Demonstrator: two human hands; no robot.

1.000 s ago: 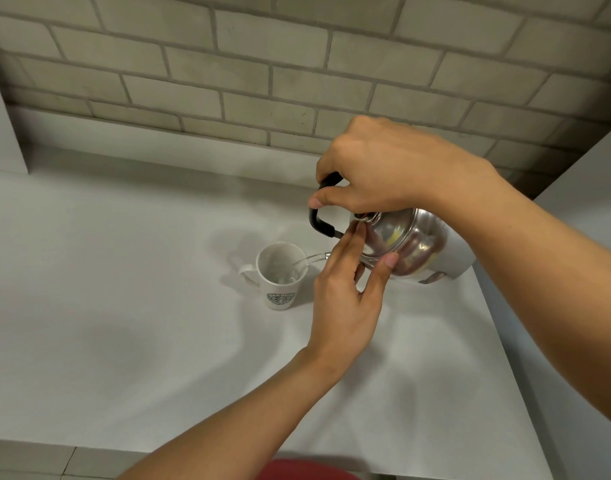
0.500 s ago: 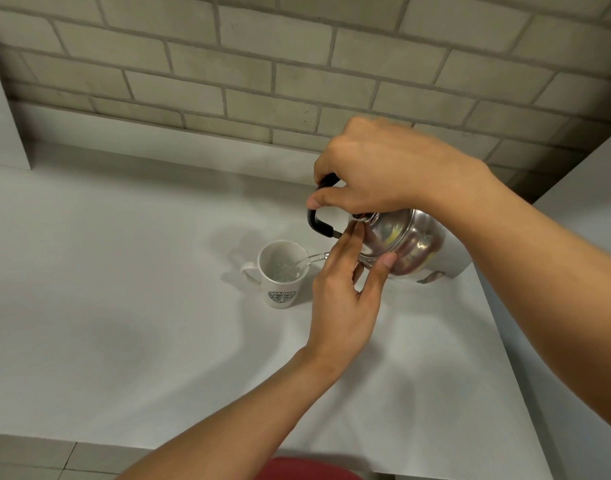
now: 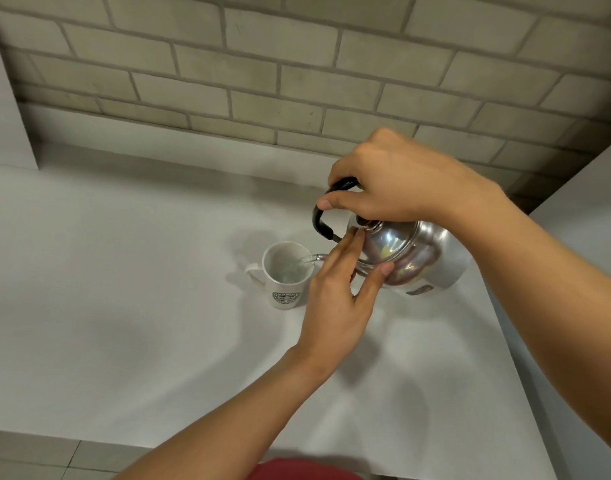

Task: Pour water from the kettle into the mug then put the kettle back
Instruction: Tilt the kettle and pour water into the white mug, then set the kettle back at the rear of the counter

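A shiny steel kettle (image 3: 415,258) hangs tilted to the left above the white counter, its spout over the rim of a white mug (image 3: 286,276) with a round green logo. Water runs from the spout into the mug, which holds some water. My right hand (image 3: 397,181) is shut on the kettle's black handle from above. My left hand (image 3: 338,299) has its fingers spread and pressed flat against the kettle's lid, thumb on the lid's lower edge. The mug stands upright, handle to the left, just left of my left hand.
The white counter (image 3: 124,306) ends at a front edge near the bottom and a right edge by a grey wall. A brick wall (image 3: 262,74) rises behind. A white block stands at the far left.
The kettle stays tilted and keeps pouring; the water in the mug has risen a little. Both hands hold nearly the same pose.
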